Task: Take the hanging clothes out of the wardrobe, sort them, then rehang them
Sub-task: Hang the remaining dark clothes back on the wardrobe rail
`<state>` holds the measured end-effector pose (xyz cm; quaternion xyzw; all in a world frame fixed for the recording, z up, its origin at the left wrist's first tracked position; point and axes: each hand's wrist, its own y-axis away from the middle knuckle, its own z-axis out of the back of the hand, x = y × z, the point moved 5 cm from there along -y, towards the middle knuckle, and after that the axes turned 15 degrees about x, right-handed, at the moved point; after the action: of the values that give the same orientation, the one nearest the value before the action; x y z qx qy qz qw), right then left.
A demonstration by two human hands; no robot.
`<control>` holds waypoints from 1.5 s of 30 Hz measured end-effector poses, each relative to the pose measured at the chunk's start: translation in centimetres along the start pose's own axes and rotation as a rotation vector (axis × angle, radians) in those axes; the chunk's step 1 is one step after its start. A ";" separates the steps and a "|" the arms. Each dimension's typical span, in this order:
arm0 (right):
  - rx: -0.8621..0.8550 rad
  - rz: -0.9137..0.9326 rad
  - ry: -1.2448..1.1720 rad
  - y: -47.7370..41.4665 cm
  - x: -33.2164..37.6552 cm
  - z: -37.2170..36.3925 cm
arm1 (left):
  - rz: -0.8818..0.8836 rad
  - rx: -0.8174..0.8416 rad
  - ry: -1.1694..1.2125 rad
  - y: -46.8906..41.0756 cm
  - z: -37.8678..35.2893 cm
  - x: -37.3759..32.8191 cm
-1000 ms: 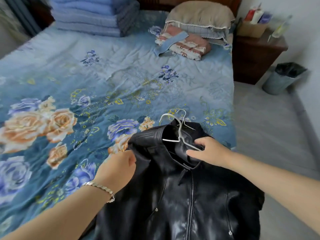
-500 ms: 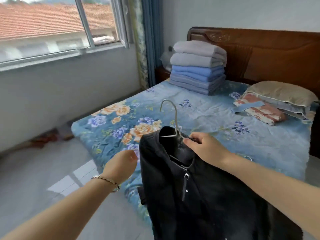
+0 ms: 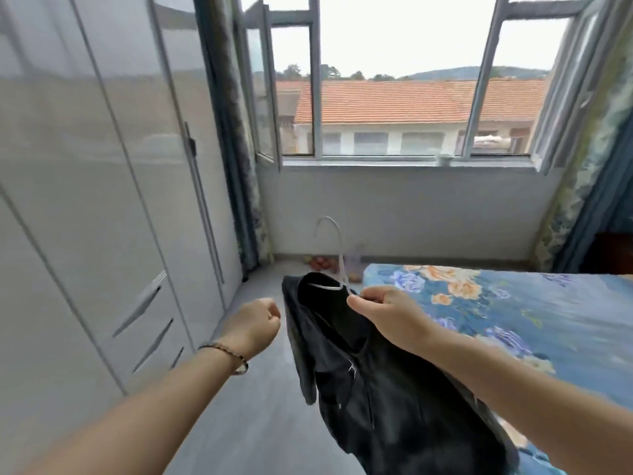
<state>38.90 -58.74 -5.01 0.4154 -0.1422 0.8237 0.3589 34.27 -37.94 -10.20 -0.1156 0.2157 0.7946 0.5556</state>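
Note:
A black leather jacket (image 3: pixel 376 389) hangs on a white wire hanger (image 3: pixel 337 255), held up in the air over the floor beside the bed. My right hand (image 3: pixel 387 313) grips the hanger at the jacket's collar, with the hook pointing up. My left hand (image 3: pixel 255 325) floats just left of the jacket with its fingers curled into a fist and nothing in it. The white wardrobe (image 3: pixel 102 200) fills the left side, its doors closed.
The bed with a blue floral cover (image 3: pixel 513 303) lies to the right. An open window (image 3: pixel 394 97) is straight ahead, with curtains (image 3: pixel 236 166) on both sides. Some fruit and a bag (image 3: pixel 329 264) sit on the grey floor under the window.
The view has swung left from the bed toward the window and wardrobe. The jacket was lifted off the bed on its hanger in my right hand. My left hand let go of the jacket's collar.

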 end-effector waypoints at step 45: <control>1.048 0.819 -0.044 -21.5 63.1 -50.4 | 1.317 -0.879 0.039 43.1 36.6 46.0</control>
<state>-0.29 13.08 12.26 0.4639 0.1233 0.8451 -0.2355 -20.28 5.09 11.76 -0.1870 -0.0842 0.9701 -0.1295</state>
